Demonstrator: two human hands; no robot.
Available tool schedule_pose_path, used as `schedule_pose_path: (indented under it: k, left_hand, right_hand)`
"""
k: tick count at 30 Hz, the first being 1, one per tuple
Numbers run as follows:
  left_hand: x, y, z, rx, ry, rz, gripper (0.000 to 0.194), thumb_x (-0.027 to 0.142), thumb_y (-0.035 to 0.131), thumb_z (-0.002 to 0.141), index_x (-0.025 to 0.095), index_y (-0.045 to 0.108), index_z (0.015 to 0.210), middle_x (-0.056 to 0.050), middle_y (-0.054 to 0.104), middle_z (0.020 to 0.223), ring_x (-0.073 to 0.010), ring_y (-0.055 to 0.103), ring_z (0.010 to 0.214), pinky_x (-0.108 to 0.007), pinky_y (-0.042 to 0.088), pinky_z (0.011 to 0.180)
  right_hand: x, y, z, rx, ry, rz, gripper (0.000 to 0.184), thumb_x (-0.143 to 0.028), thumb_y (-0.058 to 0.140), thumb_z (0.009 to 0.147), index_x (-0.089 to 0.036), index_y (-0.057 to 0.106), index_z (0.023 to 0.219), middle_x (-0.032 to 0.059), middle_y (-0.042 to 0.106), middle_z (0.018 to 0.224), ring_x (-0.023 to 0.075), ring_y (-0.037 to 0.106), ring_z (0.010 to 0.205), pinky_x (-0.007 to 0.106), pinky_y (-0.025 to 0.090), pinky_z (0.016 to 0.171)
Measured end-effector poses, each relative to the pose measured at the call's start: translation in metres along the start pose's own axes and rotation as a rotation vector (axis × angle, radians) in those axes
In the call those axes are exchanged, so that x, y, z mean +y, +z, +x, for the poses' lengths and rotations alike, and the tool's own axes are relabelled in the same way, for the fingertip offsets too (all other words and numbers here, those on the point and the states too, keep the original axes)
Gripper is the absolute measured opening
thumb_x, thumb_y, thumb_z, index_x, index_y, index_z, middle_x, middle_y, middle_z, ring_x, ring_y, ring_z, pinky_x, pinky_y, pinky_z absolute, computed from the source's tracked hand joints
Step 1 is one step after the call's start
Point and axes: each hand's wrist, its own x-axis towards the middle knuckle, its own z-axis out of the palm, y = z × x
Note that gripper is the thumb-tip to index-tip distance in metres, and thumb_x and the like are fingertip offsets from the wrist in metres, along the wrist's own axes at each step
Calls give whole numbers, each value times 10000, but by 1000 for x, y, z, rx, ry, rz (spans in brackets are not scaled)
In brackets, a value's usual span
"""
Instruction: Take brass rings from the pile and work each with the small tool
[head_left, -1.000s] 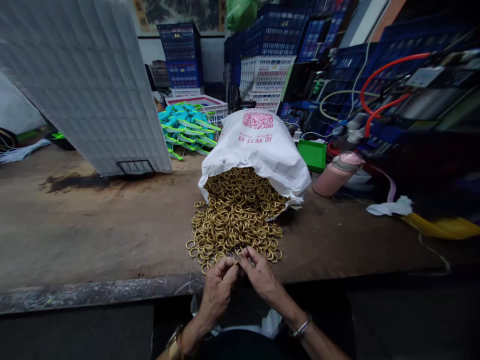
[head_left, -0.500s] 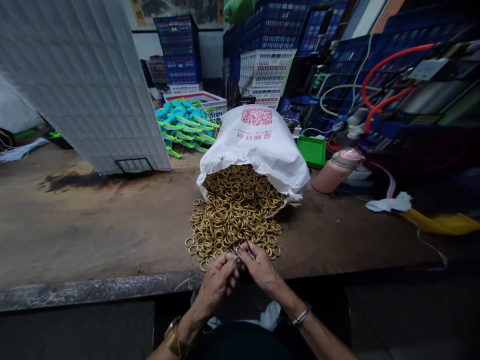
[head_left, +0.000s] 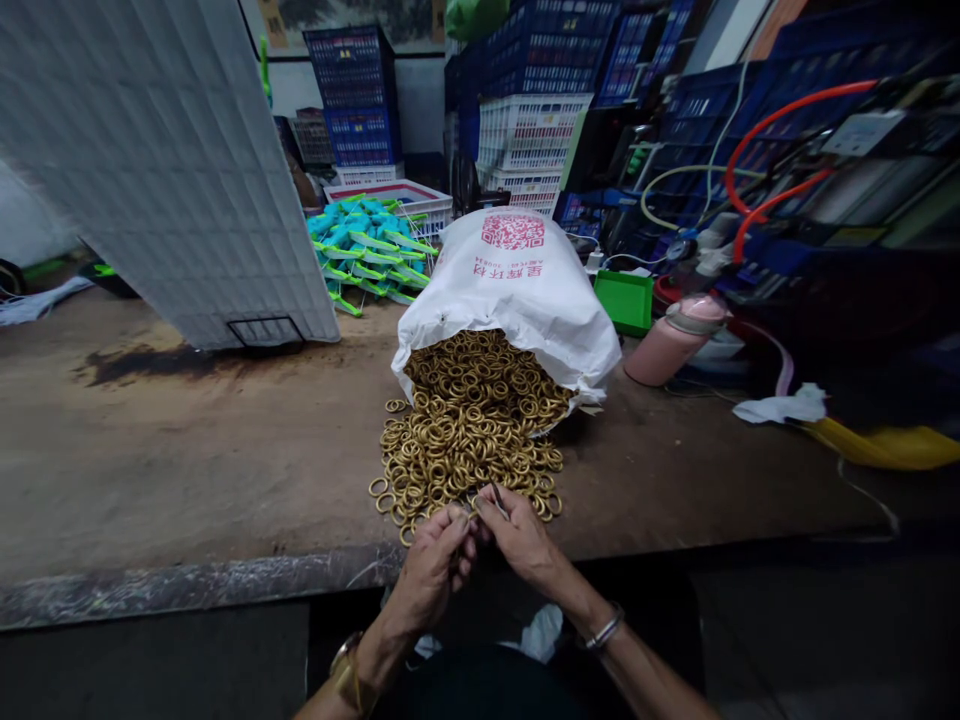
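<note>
Clock read from the hands, 12 being across the bench (head_left: 187, 470). Left hand (head_left: 433, 567) is pinching what looks like a brass-coloured ring (head_left: 472, 514) at its fingertips, by the near edge. Right hand (head_left: 523, 540) is closing around a slim dark tool (head_left: 498, 497), mostly hidden by fingers; can't tell if it's gripping the ring too. Ring pile (head_left: 457, 450) is sitting at 12, just beyond the fingertips, running back into the open mouth of a white sack (head_left: 517, 285) that's lying behind it, same bearing. Turquoise-and-lime parts (head_left: 371, 250) are heaping up at 11, grey-white panel (head_left: 217, 190) is standing between 10 and 11, pink bottle (head_left: 667, 345) is leaning at 2.
</note>
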Motion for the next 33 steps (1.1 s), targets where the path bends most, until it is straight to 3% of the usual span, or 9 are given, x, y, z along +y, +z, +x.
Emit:
schedule_pose_path:
  k: [5,9,15,20,23,26,29,33]
  left_hand:
    - [1,-1,0,35,-12,-25,277,428,579,726,174,468,727,57,477,562,-26,361,406,-144,211,398]
    - [2,-2,1,47,30,19,291,449,572,725,180,461,717,54,484,580,-31,359,416,-149,211,398]
    - [3,-3,1,40,73,158,324,487,525,744,181,455,664,58,444,537,-39,320,391,-160,200,378]
    - [10,1,-10,4,226,251,310,436,568,735,156,508,616,18,484,575,-64,402,489,-175,315,472]
    - [13,4,-17,-40,115,164,301,445,591,713,162,505,660,16,515,579,-58,412,460,-166,278,423]
    - [14,3,-17,-3,-4,-39,303,452,581,716,176,459,693,37,509,582,-36,370,395,-152,204,368]
    - [13,0,-14,57,-24,-171,312,448,579,714,175,430,686,37,512,620,-28,360,397,-148,203,360]
    - [11,-5,-13,74,-1,-156,289,424,573,718,170,438,711,13,553,667,-29,372,401,-149,208,350]
  right_hand:
    - [2,0,0,54,-22,-173,252,-323,346,831,-190,438,638,-41,450,545,96,424,521,208,340,537]
    - [3,0,-7,-19,-59,-372,126,-166,381,761,-193,496,717,-22,523,614,106,458,561,204,324,549]
    - [3,0,-11,-78,-58,-520,321,-23,376,592,-210,516,812,-13,578,668,120,513,626,197,310,581]
    - [10,-4,-10,-110,-9,-597,282,-27,385,624,-208,516,797,-15,568,625,117,503,580,195,286,538]
    - [17,-7,-11,-59,25,-597,209,-71,397,689,-204,511,803,3,591,671,126,526,609,198,309,553]
    - [21,-9,-13,76,36,-545,157,-123,368,757,-199,499,801,24,604,725,136,542,642,210,344,586]
    - [22,-10,-13,158,55,-562,130,-165,383,778,-195,498,829,29,610,727,149,556,643,226,360,594]
    - [19,-5,-11,159,53,-651,155,-180,433,774,-201,501,912,30,631,783,163,586,697,235,356,614]
